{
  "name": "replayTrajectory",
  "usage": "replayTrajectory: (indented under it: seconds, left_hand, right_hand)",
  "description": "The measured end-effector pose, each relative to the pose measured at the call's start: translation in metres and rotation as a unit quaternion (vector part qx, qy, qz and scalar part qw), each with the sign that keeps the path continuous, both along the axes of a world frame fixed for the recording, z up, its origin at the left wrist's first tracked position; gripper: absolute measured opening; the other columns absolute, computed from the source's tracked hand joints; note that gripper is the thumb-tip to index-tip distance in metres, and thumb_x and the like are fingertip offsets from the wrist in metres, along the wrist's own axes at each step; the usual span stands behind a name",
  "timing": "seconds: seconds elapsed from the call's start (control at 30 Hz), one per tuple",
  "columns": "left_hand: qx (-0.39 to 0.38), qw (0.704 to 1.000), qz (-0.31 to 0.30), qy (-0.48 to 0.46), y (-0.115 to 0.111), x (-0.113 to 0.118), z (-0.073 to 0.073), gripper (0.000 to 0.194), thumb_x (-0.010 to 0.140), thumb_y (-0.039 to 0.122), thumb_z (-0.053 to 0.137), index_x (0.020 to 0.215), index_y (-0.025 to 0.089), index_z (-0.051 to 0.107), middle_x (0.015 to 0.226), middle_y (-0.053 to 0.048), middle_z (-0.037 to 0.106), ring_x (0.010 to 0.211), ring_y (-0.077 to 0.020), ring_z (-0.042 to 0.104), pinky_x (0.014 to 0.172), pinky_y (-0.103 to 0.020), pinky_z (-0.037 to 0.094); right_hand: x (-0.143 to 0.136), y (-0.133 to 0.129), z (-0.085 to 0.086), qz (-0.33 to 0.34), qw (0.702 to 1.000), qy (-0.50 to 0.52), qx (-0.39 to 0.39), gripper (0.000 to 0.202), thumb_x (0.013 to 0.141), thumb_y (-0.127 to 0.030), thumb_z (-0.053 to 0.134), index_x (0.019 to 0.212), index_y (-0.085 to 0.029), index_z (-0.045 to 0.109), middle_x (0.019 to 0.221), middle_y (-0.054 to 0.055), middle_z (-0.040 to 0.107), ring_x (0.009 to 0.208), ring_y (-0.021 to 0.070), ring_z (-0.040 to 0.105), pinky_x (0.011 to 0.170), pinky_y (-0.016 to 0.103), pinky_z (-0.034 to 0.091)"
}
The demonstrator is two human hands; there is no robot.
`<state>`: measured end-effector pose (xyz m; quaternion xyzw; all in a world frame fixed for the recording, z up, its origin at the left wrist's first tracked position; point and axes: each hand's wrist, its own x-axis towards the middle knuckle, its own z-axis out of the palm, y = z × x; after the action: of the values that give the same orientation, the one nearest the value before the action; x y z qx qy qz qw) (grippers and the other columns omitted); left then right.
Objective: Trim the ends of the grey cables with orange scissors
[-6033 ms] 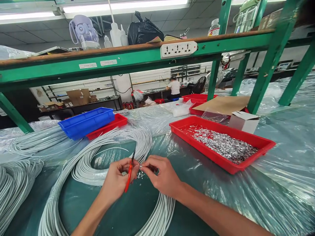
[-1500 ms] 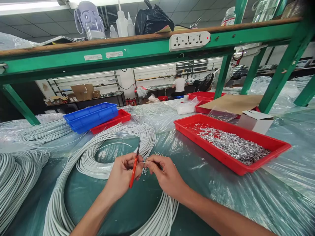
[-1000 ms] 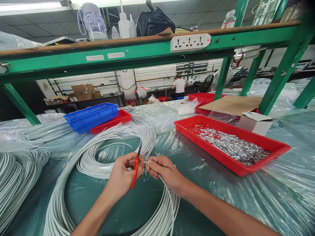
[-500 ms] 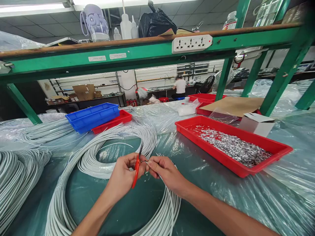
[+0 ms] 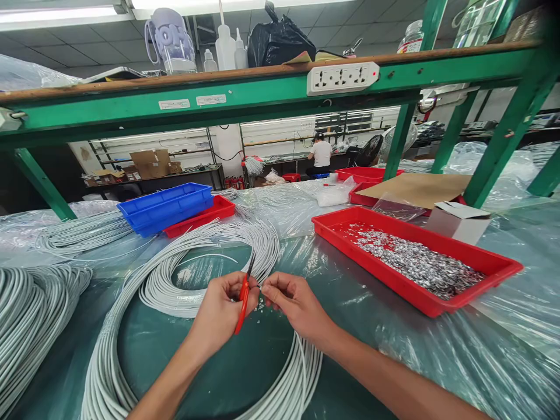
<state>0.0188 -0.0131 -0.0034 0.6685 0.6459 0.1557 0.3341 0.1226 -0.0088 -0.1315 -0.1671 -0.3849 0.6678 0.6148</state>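
From the head camera, your left hand (image 5: 221, 312) is closed around the red-handled cutter (image 5: 242, 303), tip toward 12 o'clock. Your right hand (image 5: 295, 308) pinches a grey wire end (image 5: 258, 288) just beside the cutter. The grey wire coil (image 5: 184, 274) lies under both hands; the red tray (image 5: 394, 280) of metal pieces (image 5: 415, 265) sits at 2 o'clock.

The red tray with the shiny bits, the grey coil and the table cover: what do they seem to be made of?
The red tray looks like moulded plastic: uniform colour, smooth glossy rim. The shiny bits look like small metal parts, silvery and glinting; their exact kind is too small to tell. The grey coil seems to be plastic-jacketed cable, matt and flexible. The table cover is clear plastic film, wrinkled and reflective.
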Motion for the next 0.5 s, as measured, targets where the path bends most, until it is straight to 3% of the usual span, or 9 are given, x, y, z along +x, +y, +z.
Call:
replayTrajectory:
  seconds: [0.23,0.5]
  left_hand:
    - [-0.014,1.000,-0.020,-0.001,-0.0003,-0.0041,-0.0031,0.009,0.073,0.019,0.064,0.075,0.014,0.056,0.055,0.006,0.042,0.052,-0.0064,0.031,0.049,-0.019,0.025]
    - [0.008,1.000,-0.013,0.015,0.0018,-0.0022,-0.0035,0.015,0.074,0.028,0.065,0.072,0.015,0.058,0.055,0.004,0.046,0.052,-0.0082,0.038,0.051,-0.020,0.031]
  right_hand:
    - [0.0008,-0.0002,0.0004,0.075,0.995,0.054,-0.024,0.043,0.084,-0.054,0.062,0.066,-0.015,0.056,0.061,-0.002,0.048,0.056,0.0090,0.039,0.052,0.024,0.030]
    - [0.0049,0.0003,0.0028,0.160,0.975,0.148,-0.037,0.046,0.081,-0.054,0.066,0.062,-0.016,0.049,0.059,-0.003,0.044,0.055,0.0088,0.039,0.053,0.024,0.031]
